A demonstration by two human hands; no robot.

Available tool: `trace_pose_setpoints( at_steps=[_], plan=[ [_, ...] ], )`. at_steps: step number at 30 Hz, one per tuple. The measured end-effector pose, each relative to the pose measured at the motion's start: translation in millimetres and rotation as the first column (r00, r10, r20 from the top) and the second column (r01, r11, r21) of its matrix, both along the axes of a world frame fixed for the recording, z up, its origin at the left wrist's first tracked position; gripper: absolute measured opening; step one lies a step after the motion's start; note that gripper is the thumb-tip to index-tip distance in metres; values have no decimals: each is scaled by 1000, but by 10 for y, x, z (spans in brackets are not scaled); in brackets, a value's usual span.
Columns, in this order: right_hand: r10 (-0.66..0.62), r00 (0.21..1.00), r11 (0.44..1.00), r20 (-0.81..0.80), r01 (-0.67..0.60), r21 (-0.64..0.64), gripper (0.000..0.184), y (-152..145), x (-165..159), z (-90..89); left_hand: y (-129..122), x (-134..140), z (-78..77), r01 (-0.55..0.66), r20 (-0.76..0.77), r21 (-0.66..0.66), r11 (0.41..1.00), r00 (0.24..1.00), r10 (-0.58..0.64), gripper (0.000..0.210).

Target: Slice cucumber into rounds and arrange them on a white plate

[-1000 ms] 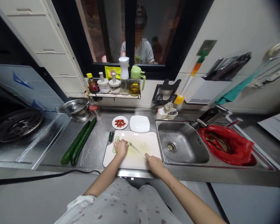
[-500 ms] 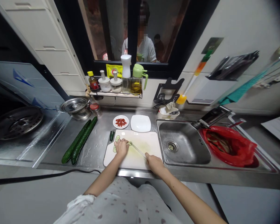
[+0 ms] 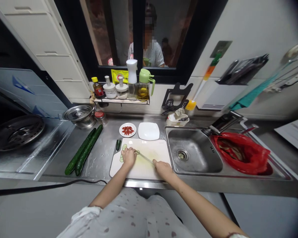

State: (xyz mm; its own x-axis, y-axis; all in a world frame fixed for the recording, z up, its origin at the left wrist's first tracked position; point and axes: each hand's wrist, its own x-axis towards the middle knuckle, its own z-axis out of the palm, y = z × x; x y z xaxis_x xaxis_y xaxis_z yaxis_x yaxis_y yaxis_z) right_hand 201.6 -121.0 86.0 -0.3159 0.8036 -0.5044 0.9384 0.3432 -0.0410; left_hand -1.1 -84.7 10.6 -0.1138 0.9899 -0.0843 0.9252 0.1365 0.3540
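Observation:
My right hand (image 3: pixel 163 169) is closed round the handle of a kitchen knife (image 3: pixel 146 156), at the right of a white cutting board (image 3: pixel 149 172). The blade points left, its tip close to my left fingers. My left hand (image 3: pixel 129 157) rests on the board with its fingers bent over pale green cucumber, which they mostly hide. Thin cucumber slices (image 3: pixel 121 159) lie along the left side of that hand. Two short dark green cucumber pieces (image 3: pixel 118 144) lie at the board's upper left corner.
Two whole cucumbers (image 3: pixel 85 150) lie to the left. Behind the board stand a plate of chopped red pieces (image 3: pixel 127 130) and a white square plate (image 3: pixel 148 131). The sink (image 3: pixel 196 170) is at right, beside a red plastic bag (image 3: pixel 255 155). A condiment rack (image 3: pixel 121 101) hangs behind.
The knife blade has tilted a little and shows narrower. My left hand keeps its place on the cucumber. The whole view has shifted slightly.

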Motion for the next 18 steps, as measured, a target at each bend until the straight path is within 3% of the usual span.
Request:
trace_pose_setpoints(
  at_steps=[18],
  plan=[
    [105,994,993,31,-107,59,32,114,112,4,5,0,8,0,-13,-13,1000,1000,0,24]
  ],
)
